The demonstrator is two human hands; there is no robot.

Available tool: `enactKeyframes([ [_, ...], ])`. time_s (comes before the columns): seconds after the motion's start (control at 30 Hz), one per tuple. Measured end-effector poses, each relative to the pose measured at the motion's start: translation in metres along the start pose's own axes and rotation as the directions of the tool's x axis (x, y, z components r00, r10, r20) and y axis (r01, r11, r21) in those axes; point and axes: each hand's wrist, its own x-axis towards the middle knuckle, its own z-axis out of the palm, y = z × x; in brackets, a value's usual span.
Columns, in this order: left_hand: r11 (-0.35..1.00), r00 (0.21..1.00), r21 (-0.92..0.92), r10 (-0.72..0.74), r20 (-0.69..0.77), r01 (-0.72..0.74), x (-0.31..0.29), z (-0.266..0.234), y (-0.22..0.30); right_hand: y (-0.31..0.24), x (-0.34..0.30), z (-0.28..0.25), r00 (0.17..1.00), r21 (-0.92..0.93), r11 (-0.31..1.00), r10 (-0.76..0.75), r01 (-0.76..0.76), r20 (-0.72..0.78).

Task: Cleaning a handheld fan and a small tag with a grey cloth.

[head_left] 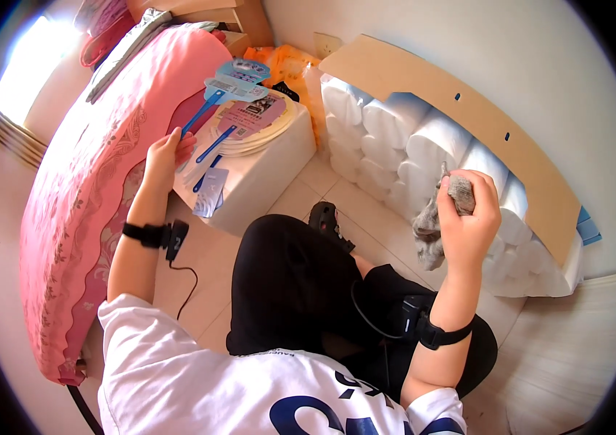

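Grey cloth (429, 230) is gripped in right hand (473, 212), fan (229, 90) in left hand (166, 150), tiled floor (299, 199) between.

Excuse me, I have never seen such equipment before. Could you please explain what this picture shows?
There is no robot here: these are a person's own bare hands. The one picture comes from a wide fisheye camera on the person's head, looking down, so straight edges bend. Black straps with small devices sit on both forearms.

The left hand holds a hand fan by its blue handle. The right hand grips a crumpled grey cloth. On the white box-like stand lie a pinkish fan and a pale card or packet.
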Motion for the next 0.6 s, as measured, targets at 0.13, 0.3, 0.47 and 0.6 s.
enactKeyframes([
  [0.13, 0.923, 0.983, -0.379, 0.010, 0.186, 0.062, -0.053, 0.016, 0.026, -0.008, -0.001, 0.002, 0.997, 0.166, 0.984, 0.062, -0.068, 0.037],
  [0.3, 0.888, 0.880, -0.452, 0.141, 0.454, 0.091, -0.135, 0.083, 0.078, -0.031, -0.004, -0.004, 0.957, 0.408, 0.871, 0.210, -0.275, 0.198],
  [0.47, 0.822, 0.704, -0.543, 0.284, 0.651, 0.170, -0.175, 0.180, 0.112, -0.031, -0.002, -0.023, 0.884, 0.668, 0.585, 0.369, -0.461, 0.287],
  [0.6, 0.863, 0.463, -0.493, 0.396, 0.793, 0.106, -0.182, 0.224, 0.117, -0.021, 0.003, -0.043, 0.892, 0.718, 0.570, 0.422, -0.400, 0.162],
])
